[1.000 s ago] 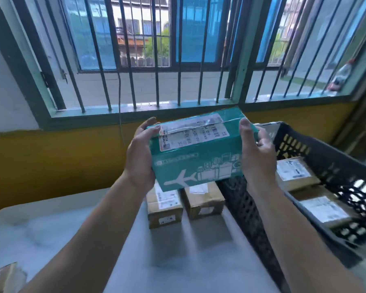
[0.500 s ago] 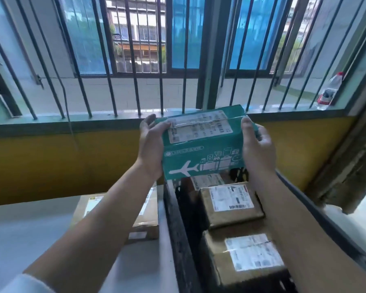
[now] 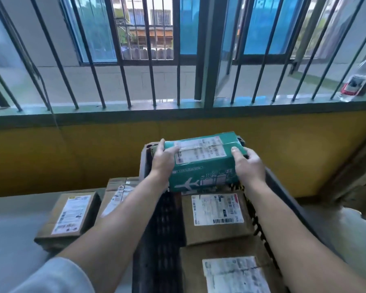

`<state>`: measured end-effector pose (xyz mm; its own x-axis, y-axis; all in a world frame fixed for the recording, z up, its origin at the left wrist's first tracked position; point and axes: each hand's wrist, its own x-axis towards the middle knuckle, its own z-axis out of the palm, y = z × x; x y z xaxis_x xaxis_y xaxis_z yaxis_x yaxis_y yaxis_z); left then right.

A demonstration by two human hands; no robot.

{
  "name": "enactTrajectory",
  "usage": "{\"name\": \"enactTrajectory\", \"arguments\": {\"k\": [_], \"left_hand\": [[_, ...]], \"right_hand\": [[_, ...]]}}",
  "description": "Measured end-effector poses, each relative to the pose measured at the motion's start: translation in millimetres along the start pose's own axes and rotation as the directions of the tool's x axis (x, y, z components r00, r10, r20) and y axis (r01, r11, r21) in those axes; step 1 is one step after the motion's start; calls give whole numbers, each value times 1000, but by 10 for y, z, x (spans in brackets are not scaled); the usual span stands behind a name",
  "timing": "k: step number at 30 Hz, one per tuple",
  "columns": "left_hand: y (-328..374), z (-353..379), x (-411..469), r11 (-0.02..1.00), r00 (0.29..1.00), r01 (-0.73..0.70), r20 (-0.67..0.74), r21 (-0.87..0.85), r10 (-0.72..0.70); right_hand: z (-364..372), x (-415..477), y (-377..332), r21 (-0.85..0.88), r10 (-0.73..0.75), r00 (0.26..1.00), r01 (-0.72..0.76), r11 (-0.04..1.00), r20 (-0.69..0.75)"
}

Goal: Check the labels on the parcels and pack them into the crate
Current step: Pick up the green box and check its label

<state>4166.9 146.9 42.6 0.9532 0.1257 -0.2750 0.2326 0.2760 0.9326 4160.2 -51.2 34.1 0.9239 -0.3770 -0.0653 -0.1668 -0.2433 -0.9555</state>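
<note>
Between both hands, over the far end of the crate [image 3: 156, 229], sits the teal parcel [image 3: 201, 166]. Left hand [image 3: 163, 159] clasps its left end, thumb on the top face, fingers wrapped behind. Right hand [image 3: 248, 163] clasps the right end likewise, thumb on the upper edge. Both hands are closed on the box; neither is free. Parcel is tilted slightly, shipping label [image 3: 199, 150] upward and legible to the wearer, clear tape across it.

Handling, as judged: a rigid carton, edges square, no sagging under an end grip, so likely light to moderate in weight. Taped label is glossy and may be slick; the bare card ends are the sound places to hold, as now.

Below it, inside the crate, lie two brown parcels: a nearer-to-window one [image 3: 216, 218] and one toward the wearer [image 3: 230, 269], labels up. The teal parcel appears bound for the vacant far end.

Left of the crate, on the table [image 3: 9, 229], two more brown parcels [image 3: 70, 216] [image 3: 116, 197] await checking.
</note>
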Motion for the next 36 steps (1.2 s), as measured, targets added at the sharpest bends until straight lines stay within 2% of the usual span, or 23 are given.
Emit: {"name": "enactTrajectory", "arguments": {"k": [10,14,17,21,25,29,33,36], "left_hand": [[-226,35,92,986,997,80,-7,146,-80],[-210,51,70,986,997,79,2,146,-81],[-212,28,74,988,997,71,-18,138,-69],[-150,-30,36,992,999,-4,-46,127,10],[-32,-124,-66,974,988,-150,-14,170,155],[110,-288,-195,941,962,-272,57,201,266],[208,-626,-335,945,957,-291,59,152,285],[277,-970,-443,934,952,-306,59,186,300]], "right_hand": [[-9,72,301,-139,133,984,-117,983,119],[-26,64,272,-128,124,988,-111,986,95],[-56,60,175,-100,64,998,-65,993,-11],[-8,-36,-14,-31,-37,997,35,999,-69],[170,-218,-196,100,-70,997,71,992,-20],[362,-426,-329,134,-122,992,119,984,19],[689,-717,-468,158,-175,983,165,973,48],[978,-949,-568,134,-230,972,222,966,46]]}}
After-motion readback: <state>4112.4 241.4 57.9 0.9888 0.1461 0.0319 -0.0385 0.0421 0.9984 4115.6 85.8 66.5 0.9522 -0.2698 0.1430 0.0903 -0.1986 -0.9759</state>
